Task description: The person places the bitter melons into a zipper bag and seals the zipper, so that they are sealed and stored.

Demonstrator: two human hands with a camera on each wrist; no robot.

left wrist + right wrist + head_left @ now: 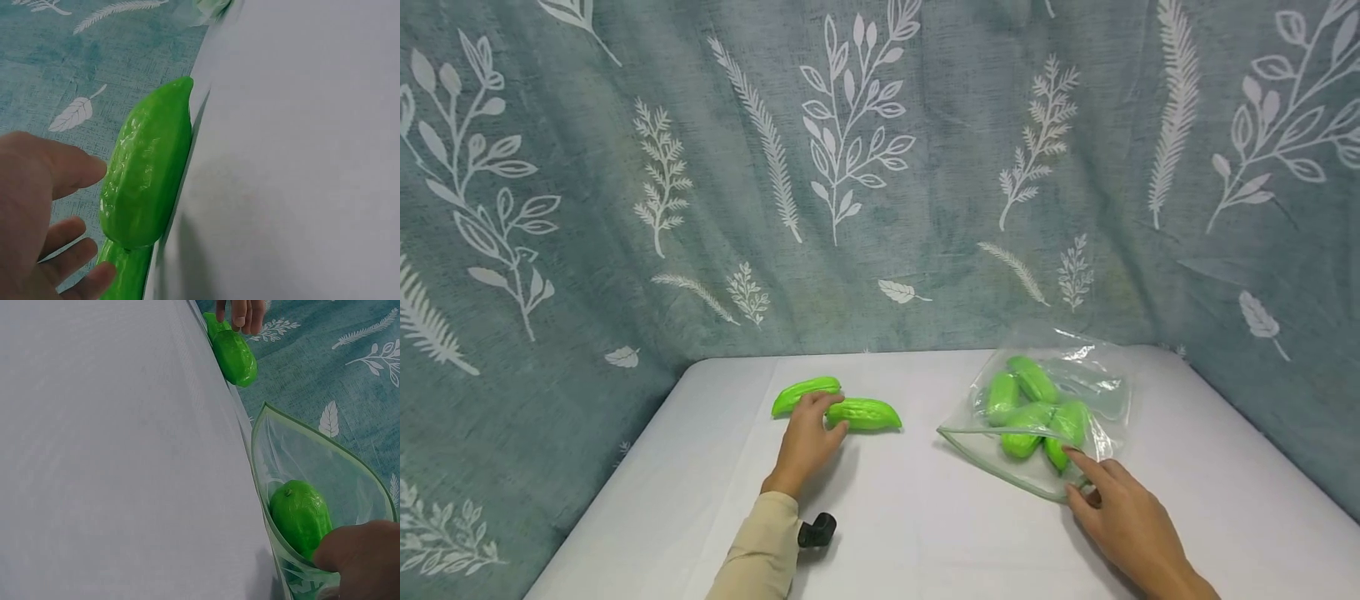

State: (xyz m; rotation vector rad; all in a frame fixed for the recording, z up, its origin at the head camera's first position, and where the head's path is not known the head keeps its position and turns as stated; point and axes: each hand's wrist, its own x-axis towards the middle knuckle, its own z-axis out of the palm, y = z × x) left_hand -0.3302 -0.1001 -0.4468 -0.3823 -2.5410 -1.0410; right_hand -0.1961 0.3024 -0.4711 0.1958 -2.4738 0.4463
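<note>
Two bright green, ridged bitter melons lie end to end on the white table. My left hand (808, 442) hovers over where they meet, its fingers spread around the end of the nearer bitter melon (871, 414). The farther bitter melon (796, 395) is partly behind those fingers. In the left wrist view a gap shows between the fingers and the nearer melon. To the right lies a clear zip bag (1000, 473) with a green-edged mouth, several bitter melons (1032, 379) inside. My right hand (1131, 521) pinches the bag's rim, holding the mouth apart.
A white cloth covers the table (917, 533). Behind it hangs a teal curtain (865, 283) with white leaf prints. A small black device (817, 530) sticks out from the left sleeve cuff.
</note>
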